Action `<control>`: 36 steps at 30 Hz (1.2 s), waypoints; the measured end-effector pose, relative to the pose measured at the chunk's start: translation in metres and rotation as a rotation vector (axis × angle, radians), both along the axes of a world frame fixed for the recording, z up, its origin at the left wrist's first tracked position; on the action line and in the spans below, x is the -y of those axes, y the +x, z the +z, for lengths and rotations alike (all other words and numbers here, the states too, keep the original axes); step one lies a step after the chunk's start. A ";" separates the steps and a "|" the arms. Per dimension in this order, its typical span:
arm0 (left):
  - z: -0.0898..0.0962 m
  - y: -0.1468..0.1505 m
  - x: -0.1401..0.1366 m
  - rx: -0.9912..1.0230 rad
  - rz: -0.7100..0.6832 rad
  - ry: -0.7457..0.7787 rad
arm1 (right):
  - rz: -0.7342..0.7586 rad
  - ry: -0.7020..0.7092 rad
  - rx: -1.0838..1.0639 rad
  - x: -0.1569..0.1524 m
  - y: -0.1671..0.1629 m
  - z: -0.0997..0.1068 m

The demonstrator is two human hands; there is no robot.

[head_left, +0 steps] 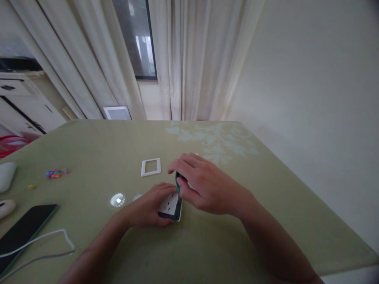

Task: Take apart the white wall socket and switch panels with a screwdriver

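A white wall socket (168,204) with dark slots and a black border lies on the table near the front middle. My left hand (152,205) is closed around its left side, thumb at the near edge. Above the socket's right edge, my right hand (204,183) grips a screwdriver (178,185) with a black and green handle. Its shaft points down at the socket's right border; my fingers cover part of the handle. Beyond the hands, a white rectangular frame (151,167) with an open middle lies flat.
Small colourful beads (56,172) lie at the left. A black phone (26,227) with a white cable (44,236) across it is at the near left, by a white case (6,176). The green tablecloth (112,150) reaches the wall at the right.
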State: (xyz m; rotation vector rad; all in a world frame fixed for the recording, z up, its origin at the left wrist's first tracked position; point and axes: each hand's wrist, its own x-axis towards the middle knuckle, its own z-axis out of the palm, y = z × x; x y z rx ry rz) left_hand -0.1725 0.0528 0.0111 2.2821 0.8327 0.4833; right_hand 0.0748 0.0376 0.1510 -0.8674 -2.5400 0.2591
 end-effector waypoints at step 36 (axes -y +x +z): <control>0.018 0.035 0.013 0.510 0.323 -0.155 | -0.046 0.064 -0.102 -0.002 -0.014 -0.016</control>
